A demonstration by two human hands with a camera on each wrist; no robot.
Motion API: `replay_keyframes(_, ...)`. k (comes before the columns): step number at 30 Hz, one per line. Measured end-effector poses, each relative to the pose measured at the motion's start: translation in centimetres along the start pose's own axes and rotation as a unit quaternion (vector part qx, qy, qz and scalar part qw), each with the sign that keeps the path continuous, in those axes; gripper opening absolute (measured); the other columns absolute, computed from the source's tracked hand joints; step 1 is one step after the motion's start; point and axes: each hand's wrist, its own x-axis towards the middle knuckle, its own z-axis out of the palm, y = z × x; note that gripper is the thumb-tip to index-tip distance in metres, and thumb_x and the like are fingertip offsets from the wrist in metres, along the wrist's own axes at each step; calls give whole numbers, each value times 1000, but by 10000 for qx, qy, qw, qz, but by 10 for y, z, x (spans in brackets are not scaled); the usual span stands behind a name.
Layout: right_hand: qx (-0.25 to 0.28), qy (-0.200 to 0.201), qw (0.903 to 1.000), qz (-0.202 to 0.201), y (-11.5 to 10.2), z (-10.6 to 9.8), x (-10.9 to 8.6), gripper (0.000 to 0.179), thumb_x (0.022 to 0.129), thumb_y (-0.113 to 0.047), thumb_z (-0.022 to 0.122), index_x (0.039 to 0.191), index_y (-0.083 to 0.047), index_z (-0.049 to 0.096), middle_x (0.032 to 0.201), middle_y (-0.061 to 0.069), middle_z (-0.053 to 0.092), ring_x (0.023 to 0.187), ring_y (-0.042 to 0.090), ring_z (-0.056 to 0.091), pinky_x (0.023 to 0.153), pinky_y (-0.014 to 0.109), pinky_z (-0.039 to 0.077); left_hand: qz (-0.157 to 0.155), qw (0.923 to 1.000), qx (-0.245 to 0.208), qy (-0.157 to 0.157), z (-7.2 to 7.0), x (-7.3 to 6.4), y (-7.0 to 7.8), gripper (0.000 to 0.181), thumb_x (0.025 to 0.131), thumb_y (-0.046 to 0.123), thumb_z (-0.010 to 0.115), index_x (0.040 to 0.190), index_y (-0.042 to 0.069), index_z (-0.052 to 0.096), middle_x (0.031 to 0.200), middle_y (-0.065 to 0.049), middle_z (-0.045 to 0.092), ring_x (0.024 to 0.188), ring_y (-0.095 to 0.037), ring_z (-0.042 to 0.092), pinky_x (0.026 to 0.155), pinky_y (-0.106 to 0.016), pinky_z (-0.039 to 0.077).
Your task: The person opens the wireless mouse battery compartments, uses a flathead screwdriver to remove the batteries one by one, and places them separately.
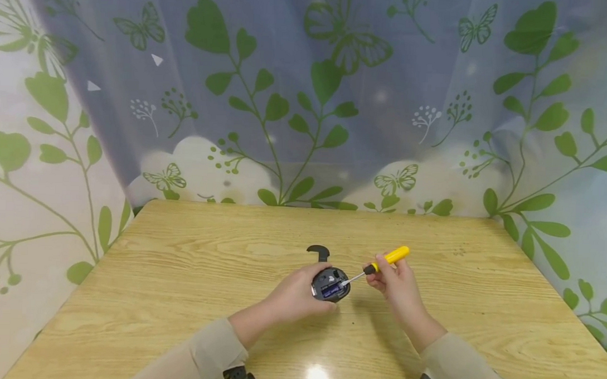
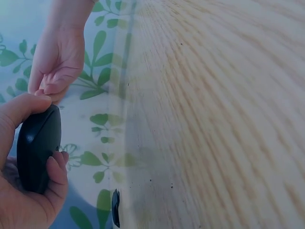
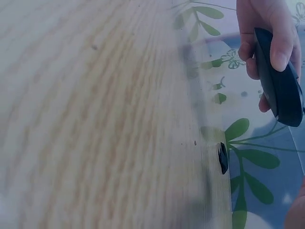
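Fingers of the left hand (image 1: 297,289) curl around a dark computer mouse (image 1: 325,278), thumb along the near edge and the others across the far one. From where I stand, that grip by the rim seems chosen to leave the underside bare: it faces up toward the person, with a battery (image 1: 331,291) lying in the uncovered bay. Both wrist views suggest the mouse is lifted off the tabletop (image 1: 205,264), tilted in the grip, which probably lets the person see into the recess.

Over on the other side, the right hand (image 1: 400,290) pinches a yellow-handled screwdriver (image 1: 370,269) near its black collar, thumb and fingertips together, much as one holds a pen. Gripping low like that likely gives finer control of the tip than holding the handle's end would. Its metal shaft slants down to the right side of the mouse, by the battery's end; whether the tip presses on the battery or only on the casing beside it, I cannot tell.

Just beyond the left hand, a black hooked cover (image 1: 322,251) lies loose on the tabletop, apart from the mouse, within easy reach yet out of the screwdriver's way. Behind everything hangs a leaf-and-butterfly curtain (image 1: 286,99).
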Motion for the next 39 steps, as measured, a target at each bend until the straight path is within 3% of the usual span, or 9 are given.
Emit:
replay_keyframes(7, 465, -54, 9986, 252, 1, -1, 2, 15, 101, -16, 42, 105, -3, 38, 76, -4, 64, 63, 3, 57, 63, 15, 49, -12, 9999, -163, 49, -1, 1, 2, 75, 70, 31, 80, 135, 14, 46, 123, -7, 57, 103, -20, 56, 84, -34, 46)
replay_keyframes(14, 559, -101, 9977, 361, -3, -3, 1, 17, 101, -19, 42, 107, -3, 37, 78, -2, 63, 62, 2, 56, 62, 14, 48, 113, 9996, -269, 1, -1, 1, 2, 73, 71, 30, 80, 134, 13, 47, 121, -7, 57, 102, -19, 56, 84, -33, 47)
replay_keyframes(19, 455, -67, 9985, 292, -9, -3, 2, 18, 101, -21, 42, 106, -4, 37, 78, -3, 63, 63, 3, 57, 63, 14, 48, 130, 9993, -361, -16, -1, 1, 2, 76, 72, 32, 79, 137, 13, 44, 123, -8, 56, 105, -20, 56, 85, -34, 46)
replay_keyframes(34, -357, -20, 9992, -191, -17, -3, -4, 26, 99, -26, 47, 111, -5, 38, 86, 2, 65, 69, 7, 60, 70, 22, 52, 329, 9991, 264, -3, -4, 2, 5, 76, 72, 36, 79, 136, 12, 45, 123, -5, 57, 107, -20, 55, 90, -35, 45)
replay_keyframes(39, -341, 11, 9993, -183, -14, -1, -5, 22, 99, -22, 47, 108, -4, 38, 82, 2, 66, 66, 7, 59, 68, 22, 52, 321, 9990, 323, 16, -2, 1, 4, 78, 72, 34, 79, 137, 10, 43, 125, -8, 55, 108, -21, 55, 90, -35, 45)
